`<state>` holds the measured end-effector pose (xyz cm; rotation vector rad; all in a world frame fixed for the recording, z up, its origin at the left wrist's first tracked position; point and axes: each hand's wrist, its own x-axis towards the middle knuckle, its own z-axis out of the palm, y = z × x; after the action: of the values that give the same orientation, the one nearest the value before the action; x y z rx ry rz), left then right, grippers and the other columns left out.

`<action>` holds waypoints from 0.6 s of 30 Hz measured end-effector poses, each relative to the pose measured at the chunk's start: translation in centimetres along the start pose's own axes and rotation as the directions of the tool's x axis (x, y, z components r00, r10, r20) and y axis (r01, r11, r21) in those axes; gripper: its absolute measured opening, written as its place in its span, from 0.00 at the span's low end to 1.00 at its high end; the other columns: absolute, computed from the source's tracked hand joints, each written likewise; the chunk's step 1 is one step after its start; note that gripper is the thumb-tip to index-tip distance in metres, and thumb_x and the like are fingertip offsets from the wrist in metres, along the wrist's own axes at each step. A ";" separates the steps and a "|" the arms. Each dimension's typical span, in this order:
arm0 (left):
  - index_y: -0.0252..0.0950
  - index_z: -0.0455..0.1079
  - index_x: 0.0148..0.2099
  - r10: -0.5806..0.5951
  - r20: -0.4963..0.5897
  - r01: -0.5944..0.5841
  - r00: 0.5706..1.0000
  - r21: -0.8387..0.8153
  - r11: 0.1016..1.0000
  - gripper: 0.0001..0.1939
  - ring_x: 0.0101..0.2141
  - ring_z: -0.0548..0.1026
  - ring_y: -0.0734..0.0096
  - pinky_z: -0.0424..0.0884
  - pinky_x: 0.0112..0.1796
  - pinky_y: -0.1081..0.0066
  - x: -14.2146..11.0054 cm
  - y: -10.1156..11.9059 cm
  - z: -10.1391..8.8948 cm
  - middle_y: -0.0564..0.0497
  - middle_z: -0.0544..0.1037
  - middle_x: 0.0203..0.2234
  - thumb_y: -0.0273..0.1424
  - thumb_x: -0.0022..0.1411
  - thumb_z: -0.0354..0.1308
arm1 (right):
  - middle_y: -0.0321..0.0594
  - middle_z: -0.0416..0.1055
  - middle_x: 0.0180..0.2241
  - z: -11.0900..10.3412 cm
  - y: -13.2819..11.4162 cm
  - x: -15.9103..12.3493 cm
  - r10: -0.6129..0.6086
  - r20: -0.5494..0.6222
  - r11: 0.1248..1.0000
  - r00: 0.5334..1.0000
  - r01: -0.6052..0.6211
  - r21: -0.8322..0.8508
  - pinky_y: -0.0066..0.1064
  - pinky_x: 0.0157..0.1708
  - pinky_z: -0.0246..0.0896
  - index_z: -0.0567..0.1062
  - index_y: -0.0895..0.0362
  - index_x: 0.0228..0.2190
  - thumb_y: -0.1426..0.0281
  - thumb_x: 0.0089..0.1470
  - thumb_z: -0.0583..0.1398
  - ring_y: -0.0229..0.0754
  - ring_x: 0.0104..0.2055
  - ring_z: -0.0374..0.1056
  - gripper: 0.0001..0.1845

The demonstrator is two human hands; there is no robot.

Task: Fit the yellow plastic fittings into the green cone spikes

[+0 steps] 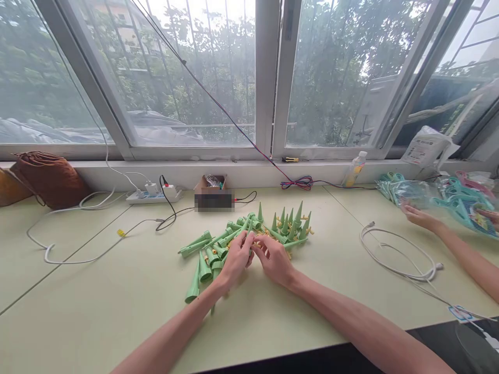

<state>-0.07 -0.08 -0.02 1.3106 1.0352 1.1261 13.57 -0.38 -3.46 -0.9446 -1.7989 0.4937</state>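
My left hand is closed around a green plastic watering spike, its tip pointing up past my fingers. Right beside it, my right hand is in a pinch, its fingertips meeting the left ones low on the spike. What the right fingers grip is hidden. A pile of loose green spikes lies left of and behind my hands, some with small yellow parts inside. Several green spikes stand tip up at the right, with yellow valve pieces sticking out. More yellow pieces lie partly behind my right hand.
Behind the pile stands a small cardboard box. A power strip with cables is at the back left, near a brown bag. A coiled white cable lies rightward. Another person's hand touches plastic-wrapped teal items.
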 end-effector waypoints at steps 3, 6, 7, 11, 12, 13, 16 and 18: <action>0.38 0.55 0.32 -0.010 0.001 0.010 1.000 0.001 1.000 0.21 0.17 0.57 0.82 0.51 0.15 0.79 0.0 0.0 0.0 0.60 0.58 0.22 0.48 0.64 0.55 | 0.40 0.76 0.34 0.0 0.1 0.0 -0.008 -0.002 1.000 1.000 0.008 -0.005 0.28 0.26 0.62 0.74 0.56 0.44 0.70 0.64 0.55 0.38 0.28 0.67 0.10; 0.38 0.55 0.32 -0.011 0.006 0.011 1.000 0.005 1.000 0.21 0.17 0.57 0.82 0.51 0.15 0.79 -0.1 0.1 0.1 0.59 0.59 0.22 0.48 0.64 0.54 | 0.39 0.76 0.34 0.1 0.1 0.0 -0.015 -0.003 1.000 1.000 0.015 -0.010 0.28 0.27 0.61 0.74 0.56 0.44 0.70 0.64 0.55 0.38 0.28 0.66 0.10; 0.38 0.55 0.32 -0.011 0.007 0.011 1.000 0.009 1.000 0.21 0.18 0.57 0.82 0.51 0.15 0.78 -0.1 0.1 0.1 0.59 0.59 0.22 0.49 0.64 0.54 | 0.39 0.76 0.34 0.0 0.1 0.0 -0.017 -0.004 1.000 1.000 0.017 -0.012 0.28 0.27 0.61 0.74 0.56 0.44 0.70 0.64 0.56 0.38 0.28 0.66 0.09; 0.39 0.54 0.33 -0.028 0.008 0.028 1.000 0.033 0.999 0.21 0.18 0.56 0.81 0.51 0.16 0.78 -0.1 0.1 0.1 0.60 0.57 0.21 0.50 0.64 0.55 | 0.38 0.74 0.31 0.0 0.0 0.0 -0.016 0.003 1.000 1.000 0.016 -0.018 0.28 0.27 0.60 0.74 0.56 0.42 0.71 0.63 0.55 0.38 0.28 0.65 0.09; 0.39 0.54 0.33 -0.036 0.009 0.036 0.999 0.037 0.999 0.21 0.18 0.55 0.81 0.51 0.16 0.78 -0.1 0.1 0.1 0.60 0.57 0.21 0.50 0.63 0.55 | 0.38 0.74 0.30 -0.1 -0.1 0.0 -0.014 0.007 1.000 1.000 0.014 -0.018 0.28 0.27 0.60 0.74 0.56 0.41 0.71 0.63 0.55 0.38 0.27 0.65 0.08; 0.39 0.55 0.34 -0.043 0.009 0.043 0.999 0.041 0.998 0.21 0.18 0.55 0.81 0.51 0.16 0.78 -0.2 0.1 0.1 0.61 0.56 0.21 0.51 0.63 0.55 | 0.38 0.74 0.30 -0.1 -0.1 0.0 -0.011 0.011 1.000 1.000 0.011 -0.017 0.28 0.27 0.60 0.74 0.56 0.41 0.71 0.63 0.55 0.39 0.27 0.65 0.08; 0.38 0.58 0.37 -0.067 0.012 0.067 0.998 0.054 0.996 0.21 0.18 0.55 0.80 0.52 0.17 0.77 -0.2 0.1 0.1 0.61 0.56 0.20 0.51 0.63 0.55 | 0.38 0.73 0.29 -0.1 0.0 0.0 -0.005 0.013 1.000 1.000 0.005 -0.016 0.28 0.26 0.59 0.74 0.56 0.39 0.70 0.63 0.55 0.39 0.27 0.64 0.08; 0.37 0.61 0.44 -0.082 0.005 0.082 0.997 0.063 0.995 0.23 0.18 0.55 0.80 0.52 0.17 0.77 -0.2 0.1 0.0 0.61 0.56 0.20 0.52 0.62 0.55 | 0.38 0.72 0.28 -0.1 0.0 0.0 -0.003 0.011 1.000 1.000 0.004 -0.017 0.28 0.26 0.59 0.73 0.56 0.37 0.70 0.63 0.54 0.39 0.27 0.64 0.07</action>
<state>-0.08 -0.33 0.05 1.3087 1.1167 1.0339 13.66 -0.39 -3.39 -0.9519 -1.8171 0.4831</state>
